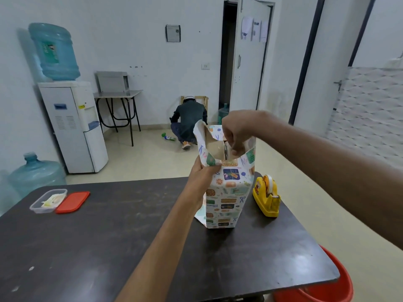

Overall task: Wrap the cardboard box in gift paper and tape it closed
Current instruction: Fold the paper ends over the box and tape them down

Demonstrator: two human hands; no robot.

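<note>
The dark table (109,247) spreads under both your forearms. Far off beyond your left hand (201,173), a white water cooler (72,127) stands against the wall. Below your right forearm, a red bucket (327,288) shows past the table's corner.

Between your hands the cardboard box (214,147) stands upright on the table. The gift paper (226,199) is wrapped round its sides and still stands open at the top, where bare cardboard shows. Your left hand grips the paper at the box's upper left edge, fingers curled round it. Your right hand (236,132) comes over the open top, fingers curled down and pinching the paper at the right side.

Below your right hand, just beside the box, sits the yellow tape dispenser (267,196). Well to the left of your left hand lie a clear container (46,201) and, touching it, its red lid (73,202).
</note>
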